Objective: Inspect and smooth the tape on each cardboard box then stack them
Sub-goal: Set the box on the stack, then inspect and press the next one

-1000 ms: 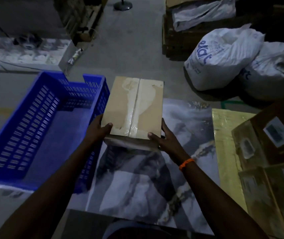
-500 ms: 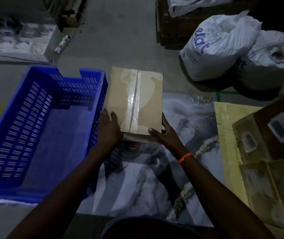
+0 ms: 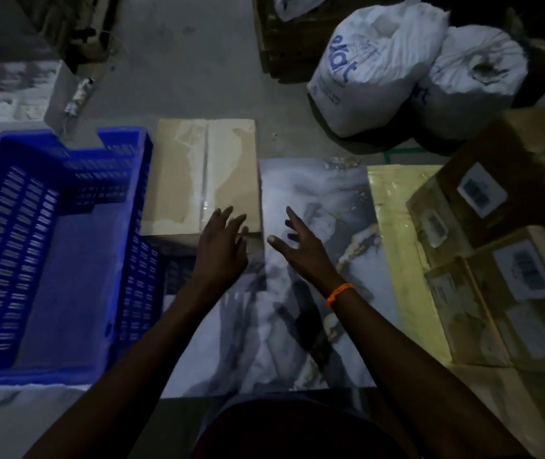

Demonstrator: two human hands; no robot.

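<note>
A flat cardboard box [image 3: 198, 173] with clear tape along its middle seam lies on the floor beside the blue crate. My left hand [image 3: 221, 246] hovers at the box's near right corner with its fingers spread, holding nothing. Just to the right of the box, my right hand [image 3: 301, 243] is over the marbled sheet, fingers spread and empty; an orange band is on its wrist. Several more taped cardboard boxes [image 3: 496, 246] with white labels are piled at the right.
An empty blue plastic crate [image 3: 49, 260] fills the left. A marbled grey sheet [image 3: 314, 200] and a yellow sheet [image 3: 393, 226] cover the floor in front. Two white sacks [image 3: 413, 71] stand at the back right, with dark pallets behind them.
Both hands have let go of the box and pulled back to the right. The box now lies flat on the floor next to the crate.
</note>
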